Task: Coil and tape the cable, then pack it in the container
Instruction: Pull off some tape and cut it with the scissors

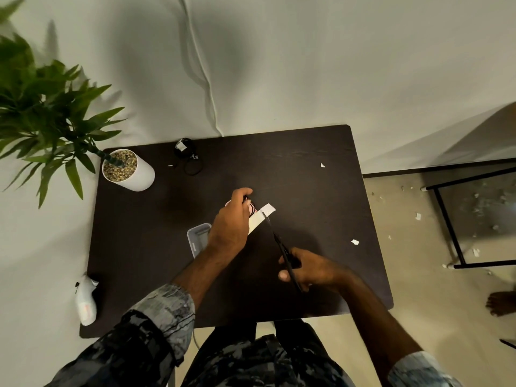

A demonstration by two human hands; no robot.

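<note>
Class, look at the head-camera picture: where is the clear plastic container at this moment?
The clear plastic container sits on the dark table near its centre, just left of and partly under the left hand, with the potted plant farther off at the back left.

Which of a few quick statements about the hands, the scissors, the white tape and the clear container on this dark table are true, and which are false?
1. The right hand holds black scissors. True.
2. The scissor blades reach a strip of white tape held up by the left hand. True.
3. The clear plastic container sits at the table's right edge. False: it lies near the middle, partly under the left forearm.
4. The white plant pot lies tipped over. False: it stands upright at the far left corner.
</note>
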